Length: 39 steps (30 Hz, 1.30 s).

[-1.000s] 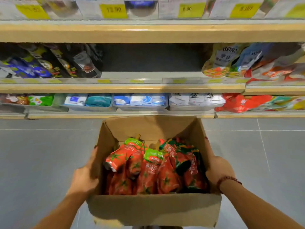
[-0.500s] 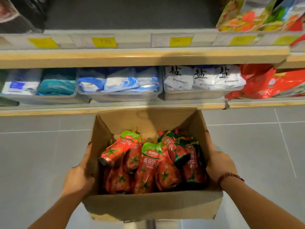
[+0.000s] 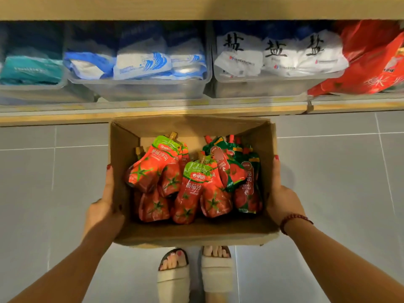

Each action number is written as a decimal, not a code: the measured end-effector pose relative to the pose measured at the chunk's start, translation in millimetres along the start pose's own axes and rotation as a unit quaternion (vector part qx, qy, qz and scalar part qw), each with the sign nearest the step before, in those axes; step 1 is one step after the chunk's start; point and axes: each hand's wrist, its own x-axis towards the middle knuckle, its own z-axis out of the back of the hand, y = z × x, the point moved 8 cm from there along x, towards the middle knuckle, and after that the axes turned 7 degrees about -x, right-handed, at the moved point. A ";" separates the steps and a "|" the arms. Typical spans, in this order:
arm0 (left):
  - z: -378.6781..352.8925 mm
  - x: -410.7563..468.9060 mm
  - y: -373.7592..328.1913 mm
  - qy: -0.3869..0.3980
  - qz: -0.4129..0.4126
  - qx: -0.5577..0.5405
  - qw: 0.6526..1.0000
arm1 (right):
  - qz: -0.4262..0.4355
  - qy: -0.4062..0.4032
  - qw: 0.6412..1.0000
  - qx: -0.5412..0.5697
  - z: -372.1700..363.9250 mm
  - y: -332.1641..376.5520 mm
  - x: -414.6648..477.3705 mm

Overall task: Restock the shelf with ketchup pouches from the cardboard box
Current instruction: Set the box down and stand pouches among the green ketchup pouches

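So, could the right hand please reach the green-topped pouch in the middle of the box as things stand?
Probably not yet: the right hand grips the cardboard box wall, as the left hand does opposite. Nothing covers the green-topped pouch, so it looks reachable once the box is set down.

We read "番茄沙司" on the red ketchup pouches (image 3: 185,180), "TOMATO KETCHUP" on the green-topped pouches (image 3: 238,171) beside them, and "盐" on three white bags (image 3: 277,55) in the shelf bin.
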 end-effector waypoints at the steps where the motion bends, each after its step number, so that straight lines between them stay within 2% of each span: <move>1: -1.0 -1.0 0.2 0.004 -0.002 0.005 1.000 | -0.002 0.007 1.000 0.006 -2.4 -1.0 -0.4; 7: 6.3 -6.6 -14.9 0.067 -0.018 0.054 0.996 | -0.047 0.087 0.995 -0.024 10.9 0.3 -5.6; 11: 31.4 -14.4 -67.6 0.027 -0.074 0.047 0.996 | -0.036 0.077 0.996 -0.017 50.5 12.8 -12.7; 16: 25.0 -32.0 -133.0 0.107 -0.133 -0.035 0.985 | 0.003 0.046 0.999 -0.007 88.0 37.8 -18.5; 21: 7.5 -28.8 -168.3 0.139 -0.176 -0.094 0.970 | 0.000 0.027 1.000 -0.013 97.2 50.8 -6.5; 26: -23.8 -5.0 -172.7 0.224 -0.123 -0.140 0.957 | -0.015 -0.036 0.999 0.016 94.6 47.8 9.0; 34: -99.8 55.7 -202.7 0.226 -0.177 -0.189 0.939 | 0.031 -0.140 0.989 -0.043 64.6 36.0 50.0; 36: -122.7 72.6 -205.1 0.249 -0.156 -0.228 0.928 | 0.030 -0.161 0.984 -0.067 58.5 30.3 55.4; 39: -153.5 97.6 -204.1 0.270 -0.141 -0.230 0.924 | 0.031 -0.194 0.978 -0.067 53.1 26.3 59.4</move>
